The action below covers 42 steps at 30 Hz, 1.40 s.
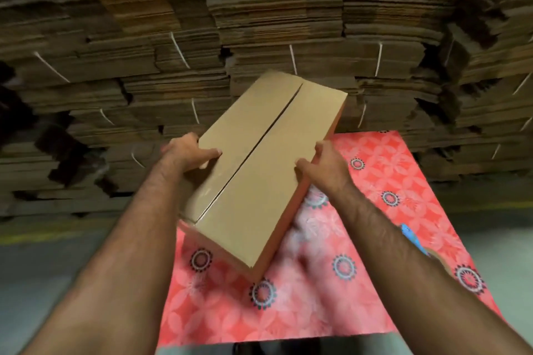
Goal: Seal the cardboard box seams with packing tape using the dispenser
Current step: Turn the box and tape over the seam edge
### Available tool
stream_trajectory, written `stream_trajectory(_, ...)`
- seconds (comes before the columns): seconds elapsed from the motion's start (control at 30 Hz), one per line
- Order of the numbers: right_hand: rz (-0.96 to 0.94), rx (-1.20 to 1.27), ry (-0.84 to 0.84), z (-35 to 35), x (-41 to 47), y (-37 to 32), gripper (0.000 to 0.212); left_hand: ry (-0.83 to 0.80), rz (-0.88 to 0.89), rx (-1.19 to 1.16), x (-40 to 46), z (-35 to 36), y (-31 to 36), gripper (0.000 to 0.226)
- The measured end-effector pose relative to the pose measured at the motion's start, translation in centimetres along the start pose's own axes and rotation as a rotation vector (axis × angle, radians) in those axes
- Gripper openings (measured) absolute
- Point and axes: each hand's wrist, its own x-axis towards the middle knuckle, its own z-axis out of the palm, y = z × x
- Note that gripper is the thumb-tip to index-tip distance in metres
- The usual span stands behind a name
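Observation:
A long brown cardboard box point(261, 164) is held tilted above the table, its top flaps closed with an open centre seam running lengthwise. My left hand point(187, 153) grips its left long edge, thumb on top. My right hand point(323, 168) grips the right long edge, fingers over the side. A blue object point(409, 235), perhaps the tape dispenser, peeks out from behind my right forearm; most of it is hidden.
A table with a red floral cloth point(383, 181) lies under the box. Tall stacks of flattened cardboard bundles point(259, 23) tied with white string fill the background. Grey floor point(57, 256) shows on the left.

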Motion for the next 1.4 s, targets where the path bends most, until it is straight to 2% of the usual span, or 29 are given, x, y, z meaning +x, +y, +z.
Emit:
stream_trajectory(0.1,-0.022,-0.054,-0.044,0.5,0.2,-0.1,0.073,-0.023,-0.009,-0.032,-1.8,-0.3,0.0,0.063)
stream_trajectory(0.2,-0.088,-0.108,-0.067,-1.0,2.3,-0.4,0.067,-0.038,0.033,-0.167,-3.8,1.0,0.7,0.039)
stream_trajectory(0.3,-0.148,-0.202,-0.111,-2.5,3.6,-0.6,0.065,0.009,0.056,-0.376,-5.3,3.8,1.3,0.054)
stream_trajectory(0.37,-0.179,-0.265,-0.135,-3.1,3.6,-0.5,0.064,0.083,0.080,-0.393,-6.3,5.5,1.6,0.071)
stream_trajectory(0.43,-0.168,-0.291,-0.149,-3.2,2.9,0.1,0.067,0.121,0.119,-0.404,-7.3,6.9,1.8,0.078)
stream_trajectory(0.57,-0.158,-0.222,-0.201,-2.1,0.1,2.2,0.083,0.155,0.152,-0.476,-9.0,7.8,1.8,0.074)
stream_trajectory(0.7,-0.161,-0.214,-0.149,-2.2,-1.9,3.7,0.081,0.136,0.121,-0.405,-10.6,7.7,2.8,0.070)
stream_trajectory(0.87,-0.206,-0.181,-0.187,-3.9,-2.4,5.0,0.080,0.161,0.064,-0.423,-12.3,8.3,4.7,0.058)
stream_trajectory(0.97,-0.258,-0.070,-0.184,-5.6,-3.2,6.3,0.076,0.169,0.031,-0.381,-12.8,8.7,5.3,0.053)
stream_trajectory(1.07,-0.162,0.172,0.011,-7.3,-4.9,10.7,0.057,0.334,-0.001,-0.289,-13.4,8.7,6.4,0.061)
stream_trajectory(1.13,-0.017,0.156,0.176,-8.6,-6.5,15.3,0.043,0.432,0.081,-0.254,-14.2,9.1,8.2,0.058)
stream_trajectory(1.2,0.153,0.030,0.263,-9.6,-8.1,20.6,0.038,0.433,0.235,-0.255,-15.2,9.6,11.0,0.052)
stream_trajectory(1.3,0.353,-0.183,0.133,-9.7,-10.7,26.6,0.042,0.220,0.438,-0.250,-16.5,11.3,15.0,0.056)
stream_trajectory(1.4,0.377,-0.189,-0.012,-8.2,-12.3,29.3,0.051,0.047,0.563,0.027,-17.3,13.6,16.8,0.068)
